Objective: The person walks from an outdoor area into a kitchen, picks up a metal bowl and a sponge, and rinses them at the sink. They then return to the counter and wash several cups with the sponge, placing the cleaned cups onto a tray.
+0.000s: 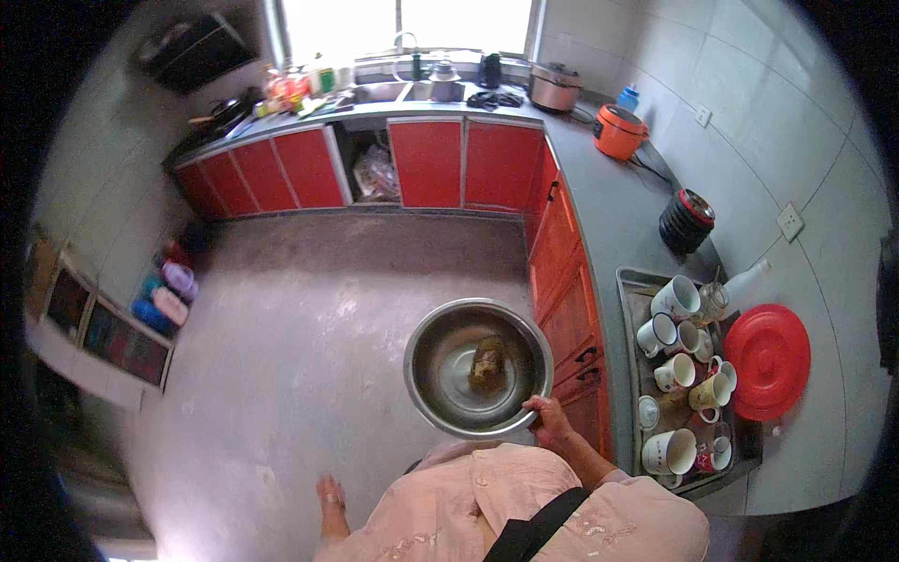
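My right hand (550,421) grips the lower right rim of a round stainless steel basin (437,407), with the thumb over the edge. A brown, lumpy piece of food (487,361), perhaps a root vegetable, lies inside at the basin's bottom; its exact kind cannot be told. The basin is out in front of my body, over the floor and left of the red cabinets. My left hand (330,489) hangs low at my left side, away from the basin, its fingers apart and nothing in it.
A grey counter (604,218) runs along the right, bearing a metal tray (626,309) of enamel mugs, a red plastic lid (767,362) and an orange rice cooker (619,132). Ahead are a double sink (381,92) and red cabinets (426,161). Plastic jugs (171,306) stand by the left wall.
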Demonstrator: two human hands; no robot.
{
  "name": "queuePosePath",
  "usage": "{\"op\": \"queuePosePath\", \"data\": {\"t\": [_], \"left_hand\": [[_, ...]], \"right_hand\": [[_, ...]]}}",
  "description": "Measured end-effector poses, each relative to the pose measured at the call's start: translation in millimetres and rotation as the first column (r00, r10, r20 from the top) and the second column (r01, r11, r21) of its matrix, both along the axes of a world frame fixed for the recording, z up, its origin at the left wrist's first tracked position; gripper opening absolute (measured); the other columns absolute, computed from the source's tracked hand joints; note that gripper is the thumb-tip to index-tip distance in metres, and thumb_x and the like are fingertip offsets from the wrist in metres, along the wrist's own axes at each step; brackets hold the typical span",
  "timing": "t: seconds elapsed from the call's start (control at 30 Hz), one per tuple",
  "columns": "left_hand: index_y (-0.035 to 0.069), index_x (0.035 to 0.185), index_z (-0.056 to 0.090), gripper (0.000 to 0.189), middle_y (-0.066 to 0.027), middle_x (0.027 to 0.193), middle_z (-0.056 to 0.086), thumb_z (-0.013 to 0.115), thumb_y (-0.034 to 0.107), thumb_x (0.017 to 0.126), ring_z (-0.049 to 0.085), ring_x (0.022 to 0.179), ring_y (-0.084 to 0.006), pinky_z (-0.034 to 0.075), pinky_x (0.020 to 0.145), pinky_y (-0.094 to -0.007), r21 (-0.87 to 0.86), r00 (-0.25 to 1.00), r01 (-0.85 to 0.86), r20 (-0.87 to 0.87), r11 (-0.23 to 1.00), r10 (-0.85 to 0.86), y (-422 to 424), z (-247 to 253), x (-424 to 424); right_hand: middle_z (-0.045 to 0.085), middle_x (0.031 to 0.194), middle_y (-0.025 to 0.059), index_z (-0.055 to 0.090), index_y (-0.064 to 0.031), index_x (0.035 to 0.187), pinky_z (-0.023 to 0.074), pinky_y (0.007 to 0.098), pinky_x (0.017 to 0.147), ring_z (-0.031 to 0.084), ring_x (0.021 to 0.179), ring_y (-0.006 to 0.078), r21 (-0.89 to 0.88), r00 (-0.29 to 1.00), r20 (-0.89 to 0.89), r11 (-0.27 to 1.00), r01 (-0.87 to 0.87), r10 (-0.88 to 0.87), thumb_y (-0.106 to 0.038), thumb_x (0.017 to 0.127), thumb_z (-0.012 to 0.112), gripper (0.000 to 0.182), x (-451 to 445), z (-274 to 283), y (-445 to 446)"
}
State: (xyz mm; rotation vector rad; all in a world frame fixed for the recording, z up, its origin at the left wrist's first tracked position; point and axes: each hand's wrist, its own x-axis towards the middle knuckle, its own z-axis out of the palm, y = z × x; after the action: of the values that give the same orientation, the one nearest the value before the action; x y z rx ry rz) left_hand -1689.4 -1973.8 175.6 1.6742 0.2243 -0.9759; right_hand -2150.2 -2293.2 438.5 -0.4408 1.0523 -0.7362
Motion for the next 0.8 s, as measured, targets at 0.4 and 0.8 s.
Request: {"op": "queuePosePath", "data": {"t": [0.4,0.8], "left_hand": [[0.010,0.133,0.037,0.055,-0.0055,0.126,0.048,0.056,0.030,0.086,0.044,0.115,-0.0191,0.034,0.096,-0.0332,-0.731,0.407,0.654,0.119,0.198,-0.906,-656.8,269.6,-112.3],[0.005,0.127,0.046,0.064,-0.0076,0.109,0.057,0.048,-0.011,0.065,0.054,0.098,-0.0181,0.043,0.085,-0.0284,-0.683,0.216,0.726,0.127,0.073,-0.968,-898.1,321.4,-270.0]], "right_hand": [[0.056,0.074,0.0041,0.057,-0.0068,0.076,0.0460,0.0297,0.068,0.055,0.071,0.0171,0.044,0.883,-0.044,0.882,0.469,-0.467,-0.005,0.063,0.064,0.014,50.4,-14.4,-209.9],[0.051,0.073,0.0067,0.052,-0.0011,0.082,0.0467,0.0372,0.065,0.055,0.072,0.0219,-0.158,0.504,-0.226,0.541,0.826,-0.834,-0.007,0.065,0.059,0.020,10.9,45.6,-369.4]]}}
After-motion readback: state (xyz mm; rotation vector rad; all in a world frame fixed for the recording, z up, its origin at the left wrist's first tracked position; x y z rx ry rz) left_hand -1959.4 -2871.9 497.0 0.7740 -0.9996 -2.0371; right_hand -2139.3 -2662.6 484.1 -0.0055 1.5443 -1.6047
